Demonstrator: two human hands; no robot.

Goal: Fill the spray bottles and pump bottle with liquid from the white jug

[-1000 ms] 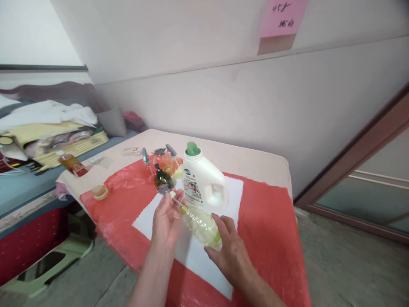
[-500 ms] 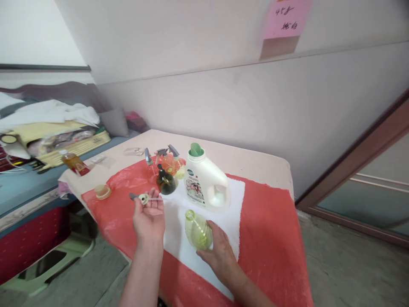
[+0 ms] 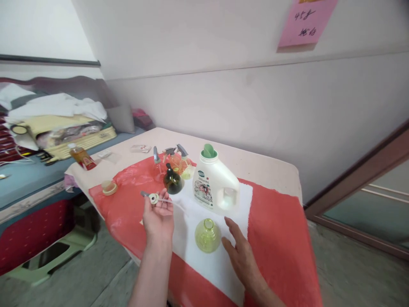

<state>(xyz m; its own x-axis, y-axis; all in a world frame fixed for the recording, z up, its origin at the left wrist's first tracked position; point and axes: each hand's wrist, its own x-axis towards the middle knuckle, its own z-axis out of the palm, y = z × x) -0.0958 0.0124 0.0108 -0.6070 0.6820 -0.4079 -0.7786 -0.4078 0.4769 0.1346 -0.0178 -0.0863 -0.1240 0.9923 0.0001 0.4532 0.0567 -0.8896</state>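
Observation:
A small yellow-green clear bottle stands upright and uncapped on a white cloth. My right hand is just to its right, fingers spread, not touching it. My left hand is closed on a spray pump head with its thin dip tube sticking out to the right. A white detergent jug with a green cap stands behind the small bottle.
A dark green bottle and several small spray bottles stand at the back of the red plastic sheet. A tape roll lies at its left. An amber bottle and piled bedding are further left.
The pump head was drawn out of the small bottle and carried left. My right hand stood the bottle upright on the cloth and let go of it.

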